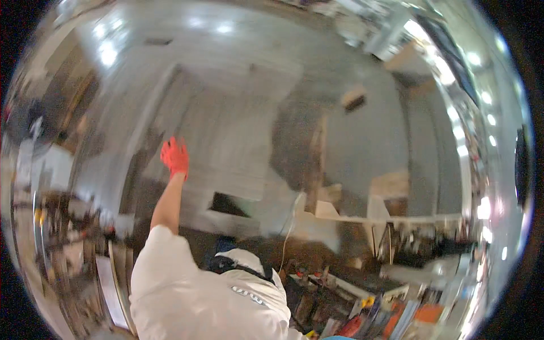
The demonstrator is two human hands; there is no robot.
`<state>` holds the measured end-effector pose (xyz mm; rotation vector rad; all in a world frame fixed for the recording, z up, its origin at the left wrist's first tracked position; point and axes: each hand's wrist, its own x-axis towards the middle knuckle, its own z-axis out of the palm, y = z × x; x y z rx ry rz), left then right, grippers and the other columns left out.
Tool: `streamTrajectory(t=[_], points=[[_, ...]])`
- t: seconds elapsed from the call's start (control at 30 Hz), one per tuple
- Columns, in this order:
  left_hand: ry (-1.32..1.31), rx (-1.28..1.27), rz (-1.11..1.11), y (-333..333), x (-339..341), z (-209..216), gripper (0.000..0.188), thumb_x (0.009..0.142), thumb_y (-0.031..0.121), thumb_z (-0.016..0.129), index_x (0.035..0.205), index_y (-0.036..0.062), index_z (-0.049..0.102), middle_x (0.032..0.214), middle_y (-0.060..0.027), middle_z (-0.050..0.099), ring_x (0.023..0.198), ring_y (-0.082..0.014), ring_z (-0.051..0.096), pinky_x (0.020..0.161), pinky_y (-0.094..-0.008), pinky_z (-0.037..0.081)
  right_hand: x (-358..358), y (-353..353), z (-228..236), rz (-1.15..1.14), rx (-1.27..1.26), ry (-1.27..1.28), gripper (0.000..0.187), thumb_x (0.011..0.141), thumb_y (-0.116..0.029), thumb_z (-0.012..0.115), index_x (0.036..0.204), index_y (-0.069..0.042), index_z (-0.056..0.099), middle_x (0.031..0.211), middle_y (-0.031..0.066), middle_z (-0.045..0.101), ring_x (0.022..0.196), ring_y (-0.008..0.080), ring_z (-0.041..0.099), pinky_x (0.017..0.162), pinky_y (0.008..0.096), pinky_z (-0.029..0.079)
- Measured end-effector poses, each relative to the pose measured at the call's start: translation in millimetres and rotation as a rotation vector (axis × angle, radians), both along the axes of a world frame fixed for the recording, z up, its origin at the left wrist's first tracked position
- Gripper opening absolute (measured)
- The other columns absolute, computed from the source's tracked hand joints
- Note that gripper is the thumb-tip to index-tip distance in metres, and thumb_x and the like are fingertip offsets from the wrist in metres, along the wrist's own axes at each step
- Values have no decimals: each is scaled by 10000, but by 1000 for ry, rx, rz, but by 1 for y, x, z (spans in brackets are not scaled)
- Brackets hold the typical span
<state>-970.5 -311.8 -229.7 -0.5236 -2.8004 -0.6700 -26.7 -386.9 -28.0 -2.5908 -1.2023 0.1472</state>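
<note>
My left hand [175,158], in a red glove, reaches out over a broad grey surface [226,124] that is streaked by motion blur. Its fingers look spread, and I see no object held in them. The bare forearm runs down to a white short sleeve at the lower edge. Whether the glove touches the surface or hovers just above it, I cannot tell. A dark rectangular patch [229,204] shows on the near side, to the right of the forearm. My right hand is not in view.
A small brown block [354,98] sits on grey sheeting at the right. A thin pale cable [290,226] hangs at the near edge. Tools and orange items [428,313] crowd the lower right. An open cardboard box [409,65] stands at the far right.
</note>
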Motion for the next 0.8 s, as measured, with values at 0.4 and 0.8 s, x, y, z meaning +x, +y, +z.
streamTrajectory(t=[0.4,0.8], points=[[-567,485,-1690,275,551,142,667,849,249,782,1424,76,490,1314,-187,589,1267,-376,508,1062,-466,429,17,-24,-34,-81,227,-397,292,939,-402,621,968,-112,649,1018,112,665,1011,374,595,895,515,422],[-113,835,-1474,507,791,298,298,880,349,739,1069,119,750,971,-135,727,1079,-350,585,982,-473,428,-1,-2,-21,-77,332,-470,314,857,-428,697,959,-134,653,982,81,616,993,331,556,911,506,389]])
